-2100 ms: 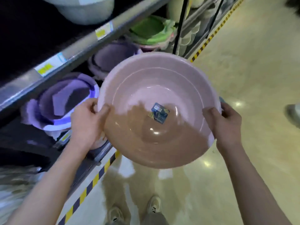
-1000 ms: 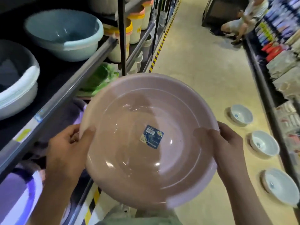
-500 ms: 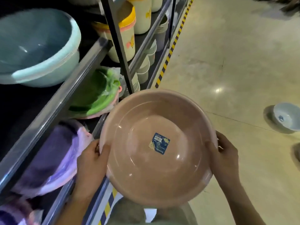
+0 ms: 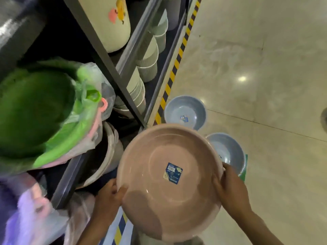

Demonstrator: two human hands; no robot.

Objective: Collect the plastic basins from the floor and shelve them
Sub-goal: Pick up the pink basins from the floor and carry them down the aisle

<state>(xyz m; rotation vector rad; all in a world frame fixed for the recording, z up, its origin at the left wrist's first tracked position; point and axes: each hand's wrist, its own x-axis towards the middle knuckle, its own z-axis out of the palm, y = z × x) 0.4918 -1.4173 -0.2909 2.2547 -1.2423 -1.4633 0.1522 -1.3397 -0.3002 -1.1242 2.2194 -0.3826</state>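
Beside the shelf [image 4: 113, 73], pink basin [image 4: 159, 195] — blue sticker [image 4: 173, 173] inside, both hands gripping rim

We see the pink basin [image 4: 169, 181] as smooth, glossy plastic with small highlights on its inner wall, and a printed paper label [image 4: 172, 173] stuck to its bottom. The two blue basins [image 4: 184, 113] [image 4: 227, 152] look like the same shiny plastic. The green basin [image 4: 35, 110] is wrapped in thin, crinkled clear film [image 4: 93, 82]. The shelf frame [image 4: 113, 71] is dull grey metal. The floor [image 4: 265, 85] is polished and reflective, with matt yellow-and-black tape [image 4: 174, 68] along its edge.
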